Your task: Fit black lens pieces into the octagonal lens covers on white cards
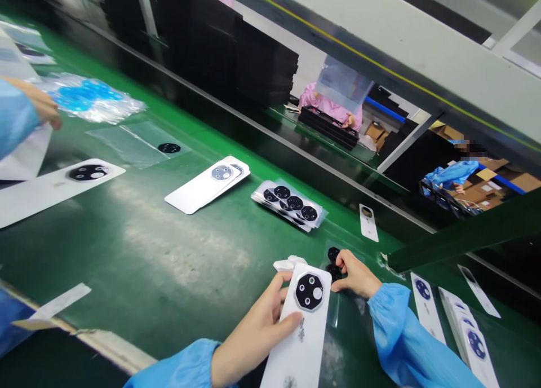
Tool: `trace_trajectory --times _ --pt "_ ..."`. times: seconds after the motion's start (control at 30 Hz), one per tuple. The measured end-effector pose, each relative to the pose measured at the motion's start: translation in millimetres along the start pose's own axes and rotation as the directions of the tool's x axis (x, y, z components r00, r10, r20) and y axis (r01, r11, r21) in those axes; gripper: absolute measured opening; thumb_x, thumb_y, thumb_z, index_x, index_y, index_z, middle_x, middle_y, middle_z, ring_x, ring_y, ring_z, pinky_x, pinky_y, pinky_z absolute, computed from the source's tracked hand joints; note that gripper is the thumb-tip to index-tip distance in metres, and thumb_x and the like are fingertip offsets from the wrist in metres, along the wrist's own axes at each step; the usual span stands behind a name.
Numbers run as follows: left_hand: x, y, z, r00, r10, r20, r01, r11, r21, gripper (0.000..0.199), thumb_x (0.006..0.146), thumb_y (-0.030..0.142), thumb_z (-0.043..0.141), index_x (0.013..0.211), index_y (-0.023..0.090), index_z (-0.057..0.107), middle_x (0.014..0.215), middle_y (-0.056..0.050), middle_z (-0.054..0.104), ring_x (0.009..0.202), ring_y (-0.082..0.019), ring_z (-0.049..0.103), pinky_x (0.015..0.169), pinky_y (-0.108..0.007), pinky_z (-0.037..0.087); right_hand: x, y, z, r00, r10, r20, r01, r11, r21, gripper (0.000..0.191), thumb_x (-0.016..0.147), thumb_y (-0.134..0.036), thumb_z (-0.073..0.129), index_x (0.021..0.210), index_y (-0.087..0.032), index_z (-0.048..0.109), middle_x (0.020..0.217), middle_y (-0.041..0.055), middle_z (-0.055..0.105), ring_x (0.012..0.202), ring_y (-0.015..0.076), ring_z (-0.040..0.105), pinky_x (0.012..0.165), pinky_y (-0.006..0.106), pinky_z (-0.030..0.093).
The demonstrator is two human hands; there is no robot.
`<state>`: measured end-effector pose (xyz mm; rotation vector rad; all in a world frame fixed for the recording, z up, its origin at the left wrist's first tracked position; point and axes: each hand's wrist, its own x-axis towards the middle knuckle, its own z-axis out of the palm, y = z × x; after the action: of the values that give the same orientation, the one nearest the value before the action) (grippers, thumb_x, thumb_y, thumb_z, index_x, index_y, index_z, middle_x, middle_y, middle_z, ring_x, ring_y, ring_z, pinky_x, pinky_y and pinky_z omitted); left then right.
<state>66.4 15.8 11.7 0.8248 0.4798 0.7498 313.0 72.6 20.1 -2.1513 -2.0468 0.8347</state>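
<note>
My left hand point(253, 331) grips a white phone back panel point(310, 343) by its sides, thumb across the front. A black octagonal camera cover point(309, 291) with lens rings sits near that panel's upper end. To the right, my right hand point(358, 272) pinches the edge of a small black camera cover point(333, 272) on a clear film sheet point(333, 314). Another black cover point(333, 254) lies just above it, partly behind my fingers. Beside my left fingertips is a crumpled white scrap point(288, 263).
Stacked films with black camera covers point(291, 204) lie ahead, near two overlapping white panels point(198, 190). More panels point(477, 343) are at right, by a green post point(473, 230). A co-worker's hand point(40, 103) is at far left; other people work beyond the bench.
</note>
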Motion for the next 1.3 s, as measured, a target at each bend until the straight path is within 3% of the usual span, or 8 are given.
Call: trace_trajectory --times 0.27,0.5,0.67,1.07,1.3 --pt "3.2 -9.1 -5.5 1.000 0.013 -0.027 -0.014 0.999 -0.032 0.049 0.078 0.036 0.069 0.115 0.024 0.039 0.098 -0.004 0.063 0.079 -0.019 0.065 0.068 -0.030 0.050 -1.2 -0.1 0.1 1.000 -0.011 0.001 0.010 0.999 0.031 0.047 0.049 -0.008 0.074 0.079 -0.024 0.041 0.076 -0.0066 0.043 0.069 0.0124 0.043 0.063 0.024 0.039" --pt "0.2 0.2 -2.6 0.999 -0.002 -0.033 0.001 1.000 -0.019 0.053 0.078 0.039 0.069 0.117 0.025 0.036 0.103 -0.005 0.062 0.083 -0.019 0.064 0.071 -0.030 0.049 -10.1 0.6 4.5 0.998 -0.035 -0.053 0.037 0.999 0.034 0.040 0.056 -0.009 0.071 0.082 -0.023 0.045 0.085 -0.0030 0.045 0.076 0.0148 0.048 0.068 0.027 0.043" --pt "-0.5 2.1 -1.5 0.999 0.000 -0.051 -0.001 1.000 -0.014 0.049 0.080 0.037 0.067 0.116 0.026 0.036 0.100 -0.002 0.062 0.076 -0.015 0.062 0.068 -0.027 0.049 -17.6 3.6 8.8 0.994 -0.059 -0.088 0.062 0.997 0.038 0.037 0.062 -0.011 0.068 0.091 -0.024 0.049 0.091 -0.0004 0.046 0.079 0.0165 0.051 0.070 0.029 0.046" --pt "1.9 4.2 -1.0 0.995 -0.068 -0.069 0.063 0.995 -0.073 0.050 0.076 0.033 0.071 0.113 0.024 0.040 0.101 -0.005 0.065 0.077 -0.018 0.066 0.067 -0.029 0.051 -24.1 12.1 14.7 0.986 -0.116 -0.120 0.127 0.988 0.084 0.040 0.070 -0.019 0.066 0.107 -0.024 0.054 0.090 0.0014 0.047 0.079 0.0178 0.053 0.068 0.030 0.050" --pt "4.5 -0.4 -4.5 0.997 -0.047 -0.062 0.042 0.996 -0.077 0.050 0.076 0.031 0.071 0.115 0.024 0.040 0.100 -0.005 0.066 0.077 -0.019 0.066 0.066 -0.030 0.052 -26.0 14.6 16.6 0.980 -0.144 -0.137 0.157 0.983 0.093 0.044 0.070 -0.020 0.066 0.112 -0.023 0.054 0.091 0.0023 0.047 0.078 0.0174 0.054 0.068 0.031 0.052"
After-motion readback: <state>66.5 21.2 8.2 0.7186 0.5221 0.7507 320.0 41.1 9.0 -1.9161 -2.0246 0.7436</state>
